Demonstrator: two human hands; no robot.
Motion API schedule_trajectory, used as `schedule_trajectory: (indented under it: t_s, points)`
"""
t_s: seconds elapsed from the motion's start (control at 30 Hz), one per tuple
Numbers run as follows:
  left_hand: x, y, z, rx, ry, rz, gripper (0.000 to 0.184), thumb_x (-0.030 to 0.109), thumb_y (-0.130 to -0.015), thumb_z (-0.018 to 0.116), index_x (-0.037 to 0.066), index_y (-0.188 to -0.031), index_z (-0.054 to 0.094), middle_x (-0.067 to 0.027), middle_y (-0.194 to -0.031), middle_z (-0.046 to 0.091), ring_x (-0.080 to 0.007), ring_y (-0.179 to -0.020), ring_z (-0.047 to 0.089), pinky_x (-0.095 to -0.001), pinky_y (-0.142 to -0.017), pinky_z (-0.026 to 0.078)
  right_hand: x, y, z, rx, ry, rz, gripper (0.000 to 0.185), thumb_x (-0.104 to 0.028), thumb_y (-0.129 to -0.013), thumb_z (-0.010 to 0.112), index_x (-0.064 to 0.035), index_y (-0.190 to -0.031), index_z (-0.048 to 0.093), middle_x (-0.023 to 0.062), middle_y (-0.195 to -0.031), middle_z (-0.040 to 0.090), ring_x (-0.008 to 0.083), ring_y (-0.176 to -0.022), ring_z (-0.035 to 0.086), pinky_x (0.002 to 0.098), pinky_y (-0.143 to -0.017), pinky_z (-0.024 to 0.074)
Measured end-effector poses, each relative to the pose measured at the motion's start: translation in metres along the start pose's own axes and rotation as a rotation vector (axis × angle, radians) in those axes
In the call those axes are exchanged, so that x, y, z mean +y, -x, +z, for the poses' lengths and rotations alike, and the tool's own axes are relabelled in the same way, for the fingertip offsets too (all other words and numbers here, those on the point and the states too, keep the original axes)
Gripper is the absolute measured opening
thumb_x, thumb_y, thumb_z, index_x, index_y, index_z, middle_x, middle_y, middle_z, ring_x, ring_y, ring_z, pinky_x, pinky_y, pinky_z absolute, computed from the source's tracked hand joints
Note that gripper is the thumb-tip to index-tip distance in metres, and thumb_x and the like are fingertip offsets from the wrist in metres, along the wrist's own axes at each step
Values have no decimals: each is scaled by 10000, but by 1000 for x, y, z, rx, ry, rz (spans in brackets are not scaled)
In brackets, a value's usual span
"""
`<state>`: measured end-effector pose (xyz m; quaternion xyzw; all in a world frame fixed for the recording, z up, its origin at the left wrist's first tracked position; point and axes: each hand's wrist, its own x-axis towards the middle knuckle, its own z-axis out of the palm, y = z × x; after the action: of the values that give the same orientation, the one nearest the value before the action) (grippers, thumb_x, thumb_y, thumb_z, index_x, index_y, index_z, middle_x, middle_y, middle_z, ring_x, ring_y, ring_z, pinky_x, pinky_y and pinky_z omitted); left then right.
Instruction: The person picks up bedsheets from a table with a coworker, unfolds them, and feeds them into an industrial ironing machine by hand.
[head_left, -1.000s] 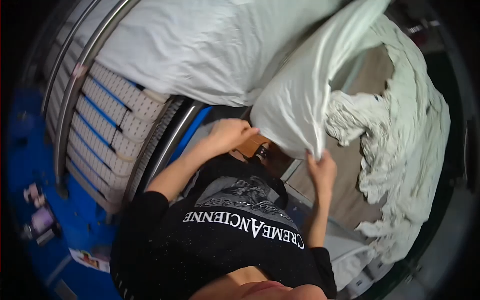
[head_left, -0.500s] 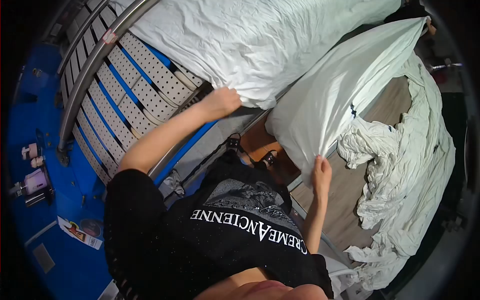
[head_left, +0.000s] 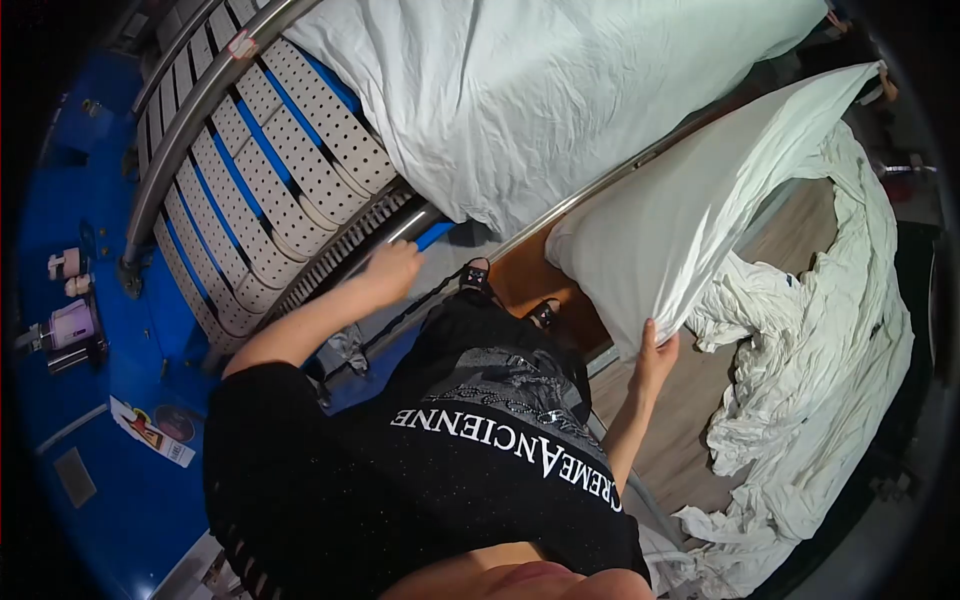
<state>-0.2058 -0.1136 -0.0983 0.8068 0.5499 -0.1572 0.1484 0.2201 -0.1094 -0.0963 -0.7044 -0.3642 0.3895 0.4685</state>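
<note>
My right hand (head_left: 655, 357) pinches the near corner of a white sheet (head_left: 690, 215), thumb on top. The cloth stretches from there up to the far right, where another person's hand (head_left: 888, 85) is at its far end. My left hand (head_left: 394, 272) is held over the front edge of the slatted machine, fingers curled, with no cloth visible in it. Just beyond it, a second white sheet (head_left: 560, 90) lies spread over the machine's belts, its near edge hanging beside my left hand.
Perforated pale belts (head_left: 290, 150) run over a blue machine with a curved metal rail (head_left: 175, 165). A heap of crumpled white linen (head_left: 800, 400) lies on a wood-look surface (head_left: 690, 420) at right. A purple device (head_left: 72, 328) is at left. My sandalled feet (head_left: 478, 277) stand below.
My left hand has let go of the spread sheet's edge and drawn back toward me. That sheet has shifted away over the belts. My right hand still holds its corner.
</note>
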Motion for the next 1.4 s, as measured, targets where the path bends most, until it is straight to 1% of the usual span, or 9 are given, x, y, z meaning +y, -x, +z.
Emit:
schedule_trajectory:
  t_s: [0.13, 0.3, 0.47, 0.8, 0.87, 0.9, 1.0, 1.2, 1.4]
  points:
    - [19, -30, -10, 370, 684, -293, 170, 181, -766, 602, 29, -843, 596, -121, -787, 600, -252, -750, 590, -352, -625, 446, 8, 4, 17, -49, -17, 57, 342, -143, -821, 609, 49, -1078, 492, 105, -990, 575, 151, -872, 526, 274, -795, 416]
    - [19, -89, -28, 306, 818, -620, 396, 356, -869, 477, 25, -699, 614, -95, -551, 581, -267, -558, 591, -365, -562, 445, 5, 6, 20, -95, 45, 17, 316, -132, -831, 592, 46, -1070, 487, 104, -994, 570, 150, -885, 522, 274, -801, 413]
    - [17, -107, -2, 751, 640, -626, 426, 334, -874, 463, 12, -627, 592, -164, -563, 568, -333, -559, 580, -413, -526, 445, -4, 0, 17, -135, 72, 10, 306, -121, -840, 573, 48, -1077, 480, 112, -1006, 566, 159, -911, 520, 277, -822, 404]
    - [29, -37, -60, 589, 1115, -473, 412, 283, -908, 447, 21, -615, 572, -74, -495, 542, -180, -475, 556, -297, -499, 429, 0, -10, 22, -105, 36, -81, 280, -121, -839, 572, 58, -1043, 504, 105, -957, 585, 154, -849, 535, 276, -781, 420]
    - [25, -24, -48, 273, 1084, -514, 387, 297, -923, 418, 11, -718, 578, -72, -567, 564, -144, -523, 556, -273, -524, 432, 9, -17, 24, -75, -113, 57, 270, -138, -834, 589, 46, -1019, 517, 85, -928, 588, 140, -825, 537, 264, -746, 426]
    - [38, -20, -62, 164, 1252, -447, 341, 275, -922, 429, 6, -780, 584, -77, -627, 586, -139, -551, 564, -267, -534, 433, 13, -17, 27, -19, -219, 182, 269, -169, -829, 606, 22, -1002, 530, 65, -899, 585, 126, -796, 531, 253, -694, 425]
    - [101, -16, -157, 784, 1149, 12, 206, 92, -844, 569, -23, -994, 489, -85, -954, 579, -122, -751, 579, -232, -626, 442, 43, -41, 27, 18, -228, 330, 322, -200, -821, 582, 51, -1020, 550, 88, -893, 606, 147, -803, 555, 285, -683, 439]
    - [176, 10, -282, 2128, 856, 1360, 216, 253, -787, 587, 108, -769, 428, 8, -765, 342, -110, -670, 394, -227, -575, 363, 22, -67, 27, 5, -44, 206, 312, -185, -794, 570, 41, -1009, 573, 75, -894, 619, 136, -802, 550, 278, -716, 427]
    - [179, 0, -279, 2082, 720, 1296, 195, 229, -778, 577, 84, -784, 448, 14, -824, 331, -97, -717, 376, -200, -583, 341, 29, -67, 27, 28, 16, 226, 261, -172, -779, 560, 31, -942, 582, 56, -829, 614, 140, -741, 550, 291, -681, 429]
